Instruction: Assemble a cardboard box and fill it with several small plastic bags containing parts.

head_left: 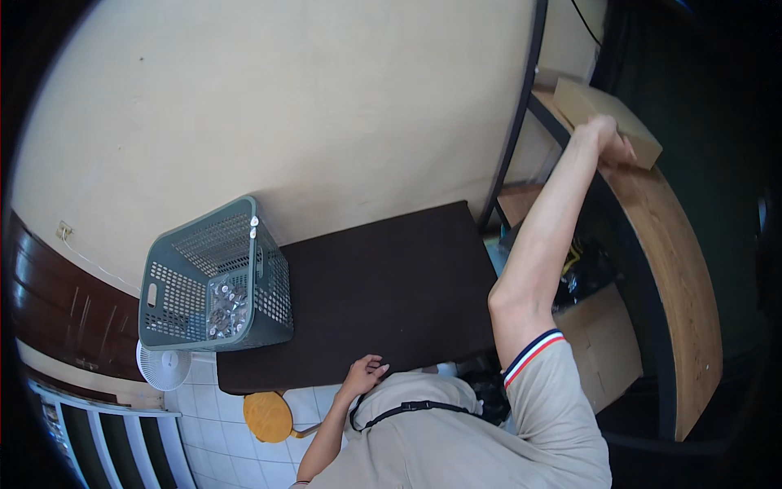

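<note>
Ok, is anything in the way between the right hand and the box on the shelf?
Nothing visible: the right hand is right at the box on the shelf, overlapping its near side, though firm contact is hard to confirm.

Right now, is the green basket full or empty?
Neither, only partly filled: small shiny items sit in the basket, leaving space around them.

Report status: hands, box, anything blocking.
Right hand at cardboard box, grip unclear. Left hand empty, by dark table. Box on wooden shelf, nothing visibly blocking.

The right hand [605,134] touches a cardboard box [590,101] on a shelf [664,236].
</note>
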Action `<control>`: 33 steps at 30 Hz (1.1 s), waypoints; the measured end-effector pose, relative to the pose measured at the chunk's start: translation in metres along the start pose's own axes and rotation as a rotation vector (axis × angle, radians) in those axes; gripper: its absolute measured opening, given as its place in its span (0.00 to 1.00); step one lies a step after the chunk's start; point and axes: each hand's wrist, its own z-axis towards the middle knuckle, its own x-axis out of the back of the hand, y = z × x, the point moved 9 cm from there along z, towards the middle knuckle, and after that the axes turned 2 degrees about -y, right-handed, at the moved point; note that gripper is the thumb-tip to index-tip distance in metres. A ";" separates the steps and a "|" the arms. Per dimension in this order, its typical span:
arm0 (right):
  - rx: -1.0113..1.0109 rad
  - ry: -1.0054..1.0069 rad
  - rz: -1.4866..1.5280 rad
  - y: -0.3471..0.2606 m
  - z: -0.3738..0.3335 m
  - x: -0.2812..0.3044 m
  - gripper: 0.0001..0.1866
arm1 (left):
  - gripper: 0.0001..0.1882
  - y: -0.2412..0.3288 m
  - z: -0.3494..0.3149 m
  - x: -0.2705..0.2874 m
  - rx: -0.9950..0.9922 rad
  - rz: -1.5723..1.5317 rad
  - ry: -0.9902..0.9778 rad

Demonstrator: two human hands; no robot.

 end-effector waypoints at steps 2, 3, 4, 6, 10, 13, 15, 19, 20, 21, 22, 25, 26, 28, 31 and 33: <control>0.004 -0.008 -0.055 0.006 -0.010 -0.001 0.20 | 0.25 -0.015 0.002 0.004 -0.029 0.035 0.037; 0.013 -0.007 -0.087 0.008 -0.005 -0.002 0.20 | 0.25 -0.012 -0.001 0.004 -0.074 0.063 0.070; 0.023 -0.005 -0.118 0.010 0.001 0.000 0.20 | 0.25 -0.014 -0.002 0.002 -0.054 0.071 0.089; 0.047 -0.003 -0.178 0.012 0.029 -0.001 0.20 | 0.23 -0.012 -0.005 -0.008 -0.049 0.063 0.080; 0.094 -0.088 -0.120 0.024 0.020 0.031 0.22 | 0.22 -0.009 -0.009 -0.022 -0.067 0.121 0.063; 0.300 -0.156 -0.071 0.001 -0.018 0.083 0.23 | 0.24 0.002 -0.010 -0.034 -0.111 0.187 0.008; 0.453 -0.298 -0.077 0.004 -0.051 0.124 0.15 | 0.25 0.012 -0.019 -0.038 -0.091 0.181 -0.029; 0.330 -0.670 -0.335 0.053 -0.174 0.225 0.06 | 0.25 -0.019 -0.013 -0.033 -0.112 0.192 -0.064; 0.506 -0.734 -0.516 0.068 -0.195 0.258 0.06 | 0.25 -0.016 -0.015 -0.035 -0.117 0.195 -0.090; 0.545 -0.799 -0.619 0.082 -0.215 0.294 0.06 | 0.25 -0.010 -0.022 -0.031 -0.136 0.260 -0.092; 0.418 -0.846 -0.739 0.108 -0.225 0.333 0.07 | 0.25 -0.006 -0.026 -0.028 -0.157 0.323 -0.089; 0.097 -0.955 -0.863 0.145 -0.263 0.432 0.07 | 0.25 -0.012 -0.028 -0.023 -0.210 0.265 -0.108; 0.108 -0.960 -0.871 0.150 -0.272 0.459 0.08 | 0.22 -0.017 -0.028 -0.024 -0.230 0.244 -0.100; 0.035 -0.917 -0.943 0.156 -0.274 0.502 0.08 | 0.22 -0.031 -0.028 -0.031 -0.203 0.258 -0.143; 0.123 -0.728 -1.126 0.140 -0.256 0.545 0.08 | 0.22 -0.043 -0.034 -0.046 -0.197 0.294 -0.219; -0.084 -0.609 -1.288 0.136 -0.236 0.578 0.13 | 0.25 -0.052 -0.041 -0.061 -0.184 0.269 -0.309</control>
